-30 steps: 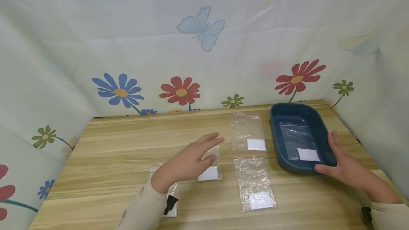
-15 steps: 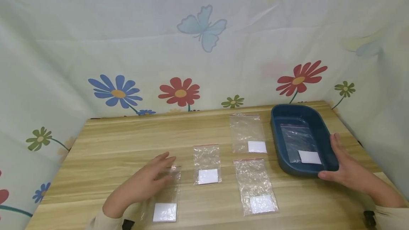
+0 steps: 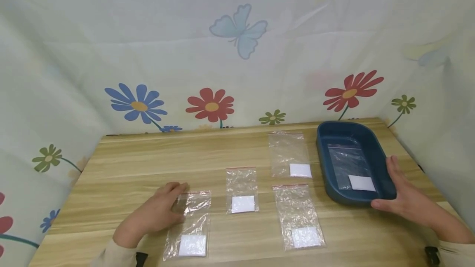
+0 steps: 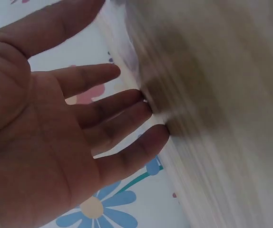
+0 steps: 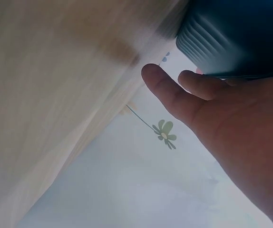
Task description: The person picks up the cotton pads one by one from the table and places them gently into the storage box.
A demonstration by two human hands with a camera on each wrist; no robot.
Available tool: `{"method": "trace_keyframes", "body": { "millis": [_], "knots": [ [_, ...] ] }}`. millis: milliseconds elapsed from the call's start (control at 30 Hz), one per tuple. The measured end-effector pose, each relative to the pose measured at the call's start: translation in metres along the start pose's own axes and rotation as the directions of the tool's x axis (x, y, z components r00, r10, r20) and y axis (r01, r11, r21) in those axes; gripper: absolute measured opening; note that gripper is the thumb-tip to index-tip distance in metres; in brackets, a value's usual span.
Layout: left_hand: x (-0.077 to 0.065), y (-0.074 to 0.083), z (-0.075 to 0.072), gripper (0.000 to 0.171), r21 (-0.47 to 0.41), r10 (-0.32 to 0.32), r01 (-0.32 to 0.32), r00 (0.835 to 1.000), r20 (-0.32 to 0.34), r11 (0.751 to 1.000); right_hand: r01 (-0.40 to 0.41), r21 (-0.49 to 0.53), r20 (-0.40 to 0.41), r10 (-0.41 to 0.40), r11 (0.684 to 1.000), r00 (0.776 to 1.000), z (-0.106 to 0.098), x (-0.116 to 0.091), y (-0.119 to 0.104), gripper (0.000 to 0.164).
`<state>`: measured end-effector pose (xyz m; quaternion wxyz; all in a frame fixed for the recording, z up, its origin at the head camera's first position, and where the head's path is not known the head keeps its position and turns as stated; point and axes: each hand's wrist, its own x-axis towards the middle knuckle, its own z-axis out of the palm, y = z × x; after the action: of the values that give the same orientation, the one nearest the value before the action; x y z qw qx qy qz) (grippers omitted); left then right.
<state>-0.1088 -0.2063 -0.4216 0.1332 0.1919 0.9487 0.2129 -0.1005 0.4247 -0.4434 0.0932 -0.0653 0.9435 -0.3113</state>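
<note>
The left hand (image 3: 154, 217) rests relaxed fingers (image 3: 177, 188) on the top corner of the clear zip-top plastic bag with a white label (image 3: 189, 226), lying well left of the dark blue plastic tray (image 3: 386, 180) that the right hand (image 3: 408, 201) steadies with straight fingers; the slick film could slide on the wooden worktop (image 3: 130, 164) rather than lift.

The right hand (image 5: 236, 137) fills the lower right of the frame, palm side towards the camera. Its thumb (image 5: 167, 95) points up and to the left, free of the tray. The other fingers (image 5: 205, 84) lie against the ribbed outer wall of a dark blue plastic tray (image 5: 231, 38) in the upper right corner. A blurred light wooden table top (image 5: 51, 85) runs across the left and upper part of the frame. Below and behind it, in the lower middle, hangs a pale cloth (image 5: 141, 190) printed with a small green flower (image 5: 165, 132) on a thin stem.
</note>
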Motion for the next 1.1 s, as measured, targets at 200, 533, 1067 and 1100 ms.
{"method": "trace_keyframes", "body": {
  "millis": [200,533,1067,1100],
  "knots": [
    [0.004,0.001,0.004,0.060,0.061,-0.008,0.013,0.998,-0.070,0.998,-0.004,-0.002,0.005,0.004,1.000,1.000,0.001,0.000,0.000,0.130],
    [0.007,-0.002,0.003,0.049,-0.035,-0.004,0.001,0.997,-0.074,0.999,0.005,0.004,0.004,-0.005,1.000,1.000,0.001,0.000,0.001,0.129],
    [0.007,-0.004,-0.012,0.067,-0.316,-0.015,-0.020,0.994,-0.109,0.948,0.035,-0.004,-0.021,-0.035,0.999,0.999,0.003,-0.001,0.001,0.129],
    [0.007,-0.004,-0.012,0.059,-0.318,0.004,-0.041,0.993,-0.116,0.947,0.041,0.001,-0.022,-0.041,0.999,0.999,0.003,-0.001,0.001,0.129]
  ]
}}
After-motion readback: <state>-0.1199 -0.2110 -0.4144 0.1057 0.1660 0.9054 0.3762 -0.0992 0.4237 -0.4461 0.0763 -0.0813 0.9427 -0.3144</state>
